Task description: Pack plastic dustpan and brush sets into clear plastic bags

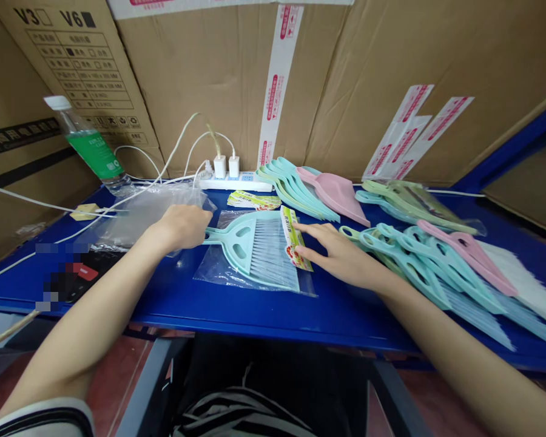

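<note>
Resting open and released, the right hand (341, 258) lays its fingers (309, 241) on a glossy printed card label (293, 238) at the head of a slotted mint plastic hand broom (243, 243), which lies on a clear poly bag (213, 273); the left hand (182, 227) clenches the broom's handle (212, 235), on the blue worktop (164, 303).

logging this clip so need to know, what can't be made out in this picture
Head view:
- handle end of the teal dustpan: hidden by the left hand
- dark object on the table: pixelated blur
- print on the paper label: too small to read
- white bristles: cut off by the right edge
</note>
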### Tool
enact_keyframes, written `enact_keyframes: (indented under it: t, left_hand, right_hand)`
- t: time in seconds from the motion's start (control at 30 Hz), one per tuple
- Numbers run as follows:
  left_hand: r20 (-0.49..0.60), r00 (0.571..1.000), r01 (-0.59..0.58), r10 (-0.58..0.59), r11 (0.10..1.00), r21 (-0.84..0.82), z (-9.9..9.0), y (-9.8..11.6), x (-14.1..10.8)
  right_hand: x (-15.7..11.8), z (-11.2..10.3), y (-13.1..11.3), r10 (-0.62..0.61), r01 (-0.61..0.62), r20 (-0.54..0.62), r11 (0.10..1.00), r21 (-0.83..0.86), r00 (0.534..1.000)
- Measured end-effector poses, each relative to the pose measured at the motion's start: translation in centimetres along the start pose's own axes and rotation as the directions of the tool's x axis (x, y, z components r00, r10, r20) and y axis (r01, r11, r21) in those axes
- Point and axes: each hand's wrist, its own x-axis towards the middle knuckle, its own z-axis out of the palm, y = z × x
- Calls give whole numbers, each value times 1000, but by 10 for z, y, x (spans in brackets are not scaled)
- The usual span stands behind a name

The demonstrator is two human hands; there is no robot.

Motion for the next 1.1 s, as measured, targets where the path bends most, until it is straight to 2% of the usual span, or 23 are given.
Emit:
enact_keyframes:
  t: [0.1, 0.23, 0.33, 0.43, 0.63, 0.73, 1.1]
  left_hand:
    - [-14, 1000, 4, -4, 1000, -6, 1, -1, 0]
    - [-44, 999, 8, -9, 1000, -21, 3, -2, 1]
    - [-43, 999, 5, -5, 1000, -8, 3, -2, 1]
    - [-35, 999, 5, -6, 1000, -16, 3, -2, 0]
    - [-28, 1000, 7, -8, 1000, -29, 2, -1, -1]
    - [-16, 1000, 6, -6, 1000, 2, 2, -1, 0]
    - [-10, 1000, 13, -12, 1000, 20, 2, -1, 0]
  right_hand:
    - [4, 2, 8, 13, -3, -69, 989, 146, 998]
    - [7, 2, 12, 103, -60, -97, 927, 370, 990]
    - [7, -1, 9, 159, -95, -106, 887, 451, 982]
    - [5, -10, 3, 205, -144, -67, 852, 503, 977]
    - [-2, -33, -8, 337, -362, 147, 769, 526, 930]
    - [-4, -39, -11, 362, -425, 223, 754, 501, 905]
    - [-9, -46, -14, 295, -359, 209, 824, 439, 932]
